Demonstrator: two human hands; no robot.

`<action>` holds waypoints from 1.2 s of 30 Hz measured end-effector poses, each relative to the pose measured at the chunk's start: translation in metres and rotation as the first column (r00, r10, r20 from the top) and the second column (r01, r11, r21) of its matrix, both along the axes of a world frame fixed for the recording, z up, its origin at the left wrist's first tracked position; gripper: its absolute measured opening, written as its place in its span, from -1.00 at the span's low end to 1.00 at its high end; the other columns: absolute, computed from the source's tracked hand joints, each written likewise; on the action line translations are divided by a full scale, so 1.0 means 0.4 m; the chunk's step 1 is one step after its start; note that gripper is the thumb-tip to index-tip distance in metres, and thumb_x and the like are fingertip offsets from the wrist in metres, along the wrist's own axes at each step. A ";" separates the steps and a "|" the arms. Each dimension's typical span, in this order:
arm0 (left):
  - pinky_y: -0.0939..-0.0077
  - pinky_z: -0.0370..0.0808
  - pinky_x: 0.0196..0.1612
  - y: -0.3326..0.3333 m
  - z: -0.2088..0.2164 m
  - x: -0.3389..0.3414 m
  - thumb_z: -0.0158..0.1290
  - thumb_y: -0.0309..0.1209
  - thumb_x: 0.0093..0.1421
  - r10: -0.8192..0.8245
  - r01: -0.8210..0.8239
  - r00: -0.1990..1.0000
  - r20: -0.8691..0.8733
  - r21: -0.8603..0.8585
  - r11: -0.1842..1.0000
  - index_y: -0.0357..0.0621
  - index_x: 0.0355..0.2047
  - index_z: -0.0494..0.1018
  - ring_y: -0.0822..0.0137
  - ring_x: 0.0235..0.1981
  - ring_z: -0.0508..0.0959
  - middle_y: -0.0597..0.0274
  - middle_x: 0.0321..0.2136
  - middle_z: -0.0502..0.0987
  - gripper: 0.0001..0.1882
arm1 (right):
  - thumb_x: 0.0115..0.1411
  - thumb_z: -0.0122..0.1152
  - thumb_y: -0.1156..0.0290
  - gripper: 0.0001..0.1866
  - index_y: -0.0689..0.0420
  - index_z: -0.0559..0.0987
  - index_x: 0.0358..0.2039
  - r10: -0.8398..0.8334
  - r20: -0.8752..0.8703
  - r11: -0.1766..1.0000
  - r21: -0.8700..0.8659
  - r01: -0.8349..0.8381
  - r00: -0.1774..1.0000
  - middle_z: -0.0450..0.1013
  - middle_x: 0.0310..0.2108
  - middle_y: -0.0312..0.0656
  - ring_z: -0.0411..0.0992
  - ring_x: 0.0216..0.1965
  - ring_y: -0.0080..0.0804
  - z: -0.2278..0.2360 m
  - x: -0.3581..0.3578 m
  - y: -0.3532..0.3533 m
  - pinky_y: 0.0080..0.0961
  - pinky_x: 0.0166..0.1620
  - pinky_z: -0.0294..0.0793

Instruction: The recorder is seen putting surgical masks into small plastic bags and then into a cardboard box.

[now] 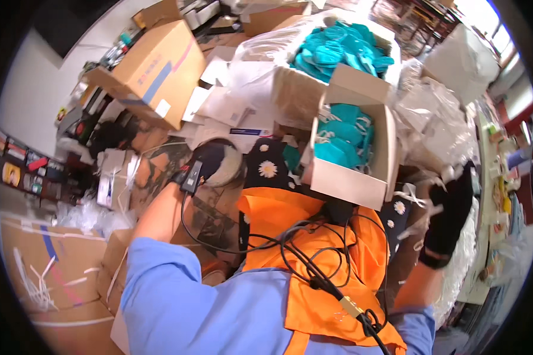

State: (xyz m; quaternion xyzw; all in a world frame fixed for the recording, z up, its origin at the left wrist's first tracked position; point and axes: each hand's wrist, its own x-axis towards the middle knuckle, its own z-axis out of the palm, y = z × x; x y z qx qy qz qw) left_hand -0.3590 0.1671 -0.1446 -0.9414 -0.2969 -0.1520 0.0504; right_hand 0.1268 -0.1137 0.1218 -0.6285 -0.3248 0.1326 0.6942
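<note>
An open white cardboard box (361, 184) sits at my lap, holding several teal cup-shaped face masks (343, 136) with white straps. Left of it, my left hand (206, 161) wears a dark glove and is beside a round greyish thing (226, 163) whose kind I cannot make out. Its fingers are mostly hidden. My right hand (450, 216), in a black glove, is raised to the right of the box. White strands (411, 195) lie close to its thumb side, and its blurred fingers do not show clearly whether they grip anything.
Beyond the small box stands a large plastic-lined carton (302, 89) heaped with teal masks (343, 50). Brown cartons (154, 71) are at the left. Clear plastic wrap (435, 118) and a cluttered shelf (491, 195) line the right. Black cables (314, 266) cross my orange apron (337, 296).
</note>
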 end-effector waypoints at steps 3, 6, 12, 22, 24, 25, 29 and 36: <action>0.22 0.49 -0.45 -0.005 -0.016 -0.028 -0.04 -0.44 0.12 0.329 -0.372 0.916 -0.228 -0.179 0.911 -0.16 -0.41 0.50 0.05 -0.53 0.56 0.03 -0.60 0.52 -0.86 | 0.18 0.10 0.56 -0.38 0.15 0.21 0.27 0.240 -0.188 0.971 0.034 -0.238 0.952 0.33 -0.30 -0.42 0.35 -0.35 -0.66 0.015 -0.012 0.069 -0.71 -0.38 0.41; 0.23 0.50 -0.28 0.008 -0.020 -0.047 0.00 -0.42 0.13 0.452 -0.502 0.865 -0.219 -0.402 0.766 -0.25 -0.19 0.48 0.03 -0.35 0.58 0.02 -0.44 0.57 -0.75 | 0.18 0.08 0.59 -0.38 0.13 0.22 0.26 0.595 -0.349 0.800 0.345 -0.492 0.724 0.37 -0.25 -0.36 0.35 -0.35 -0.63 -0.026 -0.008 0.137 -0.68 -0.38 0.40; 0.26 0.46 -0.02 0.011 0.103 0.052 0.12 -0.33 0.10 0.550 -0.500 0.835 -0.033 -0.462 0.732 -0.29 -0.02 0.43 0.00 -0.04 0.51 -0.09 -0.09 0.51 -0.55 | 0.23 0.08 0.49 -0.49 0.12 0.29 0.20 0.428 -0.443 0.896 0.093 -0.434 0.788 0.42 -0.15 -0.31 0.43 -0.24 -0.60 0.005 -0.128 0.171 -0.62 -0.29 0.47; 0.28 0.16 0.28 -0.262 0.445 0.642 -0.27 0.01 0.38 -0.049 0.733 0.655 0.754 -0.650 -0.202 -0.25 0.24 0.17 0.21 0.23 0.29 0.06 0.20 0.28 -0.37 | 0.28 0.10 0.22 -0.81 0.02 0.41 -0.20 0.561 -0.526 0.827 0.309 -0.471 0.639 0.41 -0.37 -0.31 0.43 -0.39 -0.44 0.005 -0.171 0.188 -0.52 -0.45 0.38; 0.30 0.27 0.22 -0.313 0.438 0.687 -0.29 0.06 0.37 0.094 0.632 0.722 0.685 -0.599 -0.492 -0.28 0.22 0.19 0.16 0.14 0.39 0.01 0.11 0.38 -0.33 | 0.29 0.09 0.23 -0.84 0.01 0.41 -0.26 0.640 -0.608 0.763 0.431 -0.481 0.470 0.39 -0.39 -0.33 0.43 -0.38 -0.44 0.003 -0.131 0.198 -0.52 -0.46 0.37; 0.31 0.35 0.17 -0.349 0.493 0.681 -0.31 0.09 0.36 0.303 0.554 0.796 0.524 -0.430 -0.713 -0.28 0.20 0.20 0.14 0.07 0.46 0.00 0.05 0.43 -0.31 | 0.29 0.09 0.24 -0.86 0.00 0.41 -0.28 0.660 -0.592 0.748 0.458 -0.480 0.463 0.38 -0.39 -0.33 0.43 -0.37 -0.44 -0.005 -0.120 0.201 -0.53 -0.46 0.36; 0.35 0.51 -0.06 -0.368 0.476 0.679 -0.28 0.12 0.34 0.254 0.519 0.819 0.515 -0.476 -0.710 -0.27 0.11 0.31 0.25 -0.14 0.57 0.11 -0.06 0.52 -0.32 | 0.28 0.10 0.20 -0.79 0.03 0.44 -0.18 0.516 -0.391 0.855 0.288 -0.431 0.762 0.40 -0.36 -0.33 0.42 -0.38 -0.50 -0.019 -0.119 0.184 -0.57 -0.38 0.41; 0.48 0.53 -0.18 -0.377 0.492 0.671 -0.23 0.01 0.37 0.255 0.518 0.853 0.456 -0.669 -0.533 -0.21 0.01 0.41 0.40 -0.26 0.57 0.19 -0.19 0.55 -0.46 | 0.25 0.13 0.20 -0.71 0.03 0.42 -0.08 0.365 -0.427 0.928 0.236 -0.287 0.828 0.39 -0.34 -0.31 0.43 -0.35 -0.48 -0.031 -0.131 0.170 -0.50 -0.32 0.42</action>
